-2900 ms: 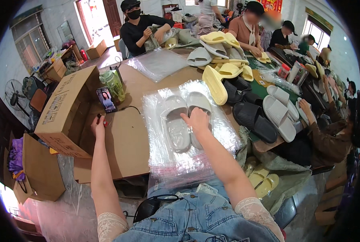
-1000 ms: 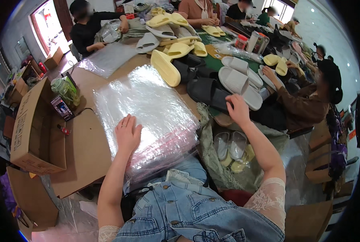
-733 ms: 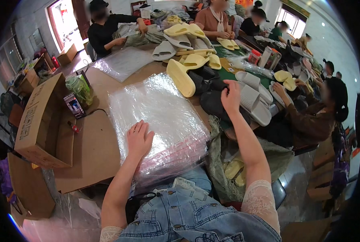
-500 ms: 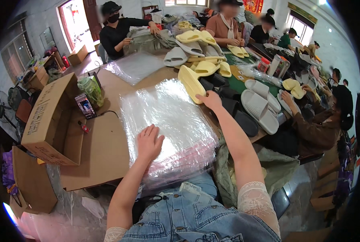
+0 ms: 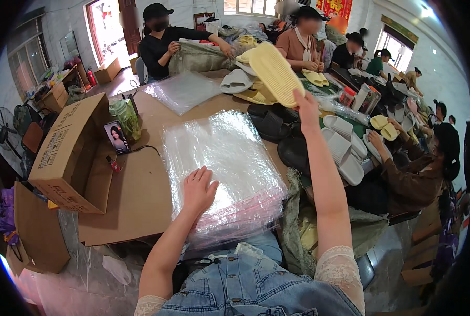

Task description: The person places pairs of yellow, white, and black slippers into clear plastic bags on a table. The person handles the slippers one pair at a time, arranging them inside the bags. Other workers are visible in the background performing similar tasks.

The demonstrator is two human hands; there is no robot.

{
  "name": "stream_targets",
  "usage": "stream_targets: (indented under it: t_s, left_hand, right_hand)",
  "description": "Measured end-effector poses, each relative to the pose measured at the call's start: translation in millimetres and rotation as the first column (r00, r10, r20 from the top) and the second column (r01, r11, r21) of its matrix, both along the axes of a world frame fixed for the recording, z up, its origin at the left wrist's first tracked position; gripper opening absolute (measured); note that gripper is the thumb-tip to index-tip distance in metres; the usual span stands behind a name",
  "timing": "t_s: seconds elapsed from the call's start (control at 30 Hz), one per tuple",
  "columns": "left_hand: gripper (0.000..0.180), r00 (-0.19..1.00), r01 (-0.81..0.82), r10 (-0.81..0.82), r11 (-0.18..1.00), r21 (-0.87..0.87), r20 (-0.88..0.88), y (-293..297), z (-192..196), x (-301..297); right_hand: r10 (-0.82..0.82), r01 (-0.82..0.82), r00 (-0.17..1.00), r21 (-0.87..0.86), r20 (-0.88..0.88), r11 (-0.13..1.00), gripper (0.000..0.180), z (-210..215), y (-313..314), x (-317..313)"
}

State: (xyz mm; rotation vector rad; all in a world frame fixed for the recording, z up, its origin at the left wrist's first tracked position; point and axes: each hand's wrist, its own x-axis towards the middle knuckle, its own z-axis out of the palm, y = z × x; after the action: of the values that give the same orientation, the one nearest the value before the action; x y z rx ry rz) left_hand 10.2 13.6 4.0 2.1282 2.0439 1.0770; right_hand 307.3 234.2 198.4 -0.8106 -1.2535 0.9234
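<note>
On the bench (image 5: 135, 195), clear bags (image 5: 230, 158) are lying by the near edge; the left hand (image 5: 197, 192) is resting open on them, the right hand (image 5: 308, 109) gripping a yellow slipper (image 5: 274, 73).

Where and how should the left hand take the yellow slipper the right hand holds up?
Probably by the left long edge of the yellow slipper, coming from the left: its ridged sole faces the camera, that edge is uncovered, and the right hand grips the lower end.

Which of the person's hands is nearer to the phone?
Left. The left hand rests on the clear bags, right of and below the phone in view; the right hand is farther right, holding up a yellow slipper.
</note>
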Motion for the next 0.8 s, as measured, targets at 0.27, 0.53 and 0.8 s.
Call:
stream_targets:
  t_s: [0.27, 0.53, 0.8]
  left_hand:
    - [0.062, 0.998, -0.014, 0.015, 1.000, -0.008, 0.066, -1, 7, 2]
    - [0.108, 0.872, 0.004, -0.021, 0.999, 0.035, 0.489, 1, 6, -3]
    - [0.086, 0.740, 0.244, -0.265, 0.962, 0.121, 0.618, 4, -14, -17]
  right_hand:
    - [0.189, -0.137, 0.919, 0.170, -0.346, 0.976, 0.038, 64, -68, 12]
    - [0.379, -0.469, 0.784, -0.068, -0.493, 0.881, 0.031, 56, -78, 6]
    - [0.340, -0.644, 0.716, -0.390, -0.609, 0.658, 0.029, -11, -102, -62]
